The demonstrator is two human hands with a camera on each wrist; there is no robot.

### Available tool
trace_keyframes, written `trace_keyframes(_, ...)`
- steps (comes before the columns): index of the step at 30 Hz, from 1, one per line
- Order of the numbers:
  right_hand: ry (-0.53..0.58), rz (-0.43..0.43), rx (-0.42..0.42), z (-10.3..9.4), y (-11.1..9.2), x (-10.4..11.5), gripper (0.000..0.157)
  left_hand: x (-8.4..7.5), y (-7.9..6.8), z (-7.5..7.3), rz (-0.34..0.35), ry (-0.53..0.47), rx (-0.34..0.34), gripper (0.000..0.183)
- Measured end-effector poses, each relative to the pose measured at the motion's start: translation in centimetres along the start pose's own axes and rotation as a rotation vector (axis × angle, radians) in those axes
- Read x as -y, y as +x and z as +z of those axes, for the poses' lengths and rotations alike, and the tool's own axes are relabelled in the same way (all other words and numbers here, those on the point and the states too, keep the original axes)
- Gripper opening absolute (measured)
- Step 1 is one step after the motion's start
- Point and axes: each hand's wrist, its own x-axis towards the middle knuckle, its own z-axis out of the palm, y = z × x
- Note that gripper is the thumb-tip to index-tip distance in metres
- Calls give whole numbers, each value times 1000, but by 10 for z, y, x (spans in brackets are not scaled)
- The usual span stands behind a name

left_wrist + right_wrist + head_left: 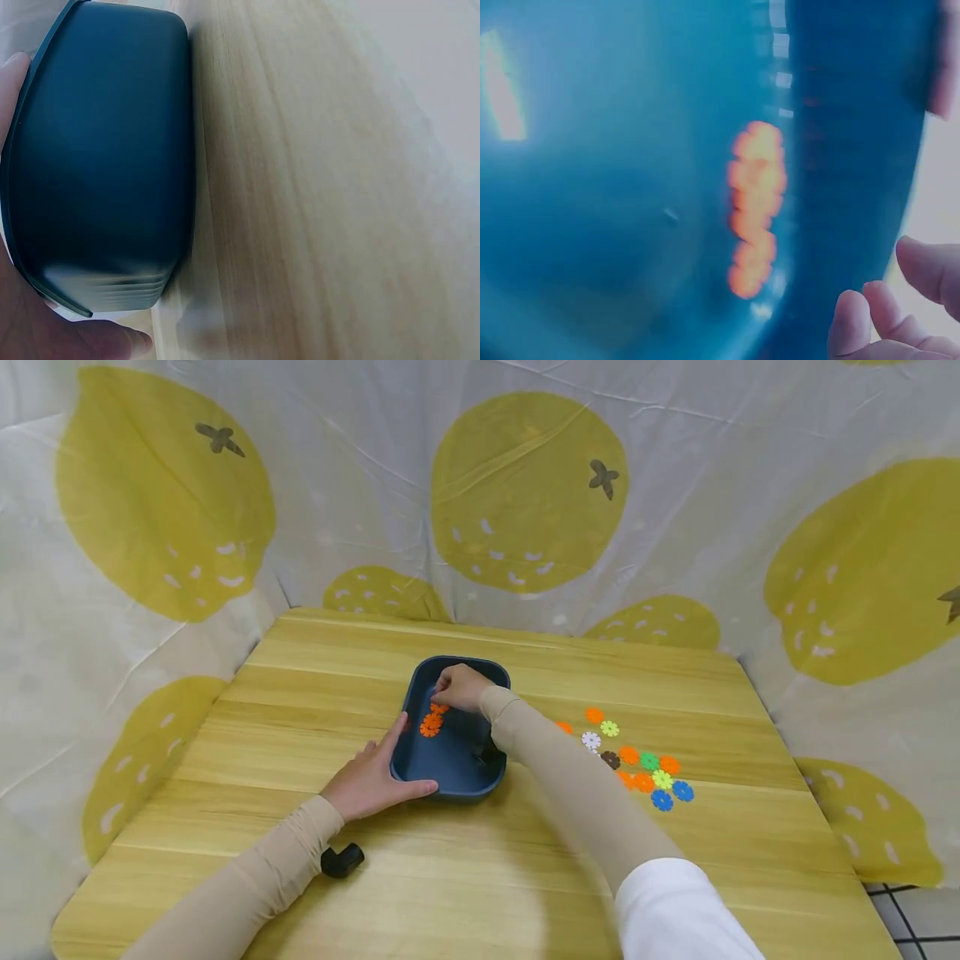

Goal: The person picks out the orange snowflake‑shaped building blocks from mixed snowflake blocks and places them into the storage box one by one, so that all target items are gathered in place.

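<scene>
A dark blue rectangular basin [450, 768] with rounded corners sits on the table. Inside, by its left wall, lie several orange notched plastic discs [431, 725], bunched in a row; they appear blurred in the right wrist view [756, 210]. My left hand [372, 782] spans the basin's near left corner, fingers straight along the left rim and thumb along the near one. Over the basin's far part, my right hand [461, 687] is close above the discs. In the right wrist view its thumb and fingertips are apart, with nothing visible between them.
Right of the basin, loose notched discs [643, 782] in orange, blue, green, yellow, white and brown lie scattered on the wooden table [337, 668]. A lemon-print curtain [375, 485] hangs around the back and sides. A black piece [342, 860] is at my left wrist.
</scene>
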Motion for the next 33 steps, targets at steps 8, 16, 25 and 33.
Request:
trace_keyframes(8, 89, -5, -59, -58, -28, -11, 27, 2, 2, 0, -15, 9, 0, 126)
trace_keyframes(16, 122, 126, -114, -116, -84, -71, 31, 0, 1, 0, -4, 7, 1, 127)
trace_keyframes(25, 134, 306, -91, -134, -170, -168, 45, 1, 3, 1, 8, 13, 1, 126)
trace_keyframes(33, 146, 414, -106, -119, -223, -234, 43, 2, 4, 3, 11, 16, -10, 126)
